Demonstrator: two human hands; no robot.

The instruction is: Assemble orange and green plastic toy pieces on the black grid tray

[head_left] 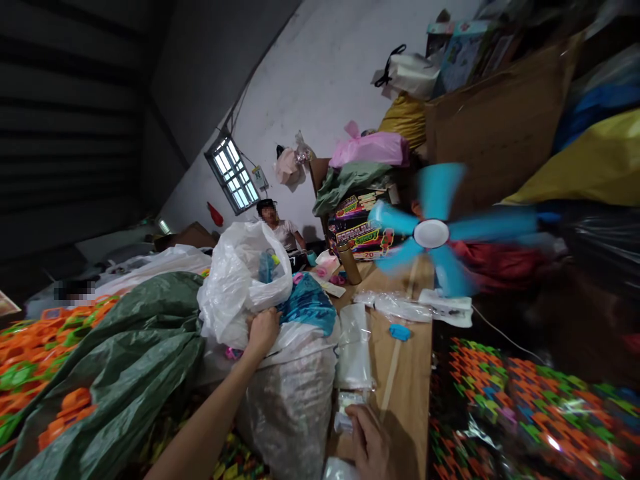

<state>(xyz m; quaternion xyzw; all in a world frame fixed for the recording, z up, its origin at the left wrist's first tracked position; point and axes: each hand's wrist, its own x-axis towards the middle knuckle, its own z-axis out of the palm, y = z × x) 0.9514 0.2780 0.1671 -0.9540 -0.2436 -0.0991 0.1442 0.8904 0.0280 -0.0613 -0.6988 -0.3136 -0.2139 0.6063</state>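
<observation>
My left hand (262, 331) reaches forward with its fingers closed on the edge of a white plastic bag (240, 280) that stands on a large clear sack (293, 400). A blue bag (307, 303) lies just right of it. My right hand (370, 443) rests low on the wooden table (407, 393), fingers curled around a small clear packet (346, 412). A stack of clear plastic bags (354, 347) lies just beyond that hand.
A blue fan (431, 233) spins at the table's far right. A green sack (125, 360) covers orange and green plastic pieces (35, 347) at left; more lie at right (525, 407). A seated person (280, 230), boxes (357, 230) and bags are behind.
</observation>
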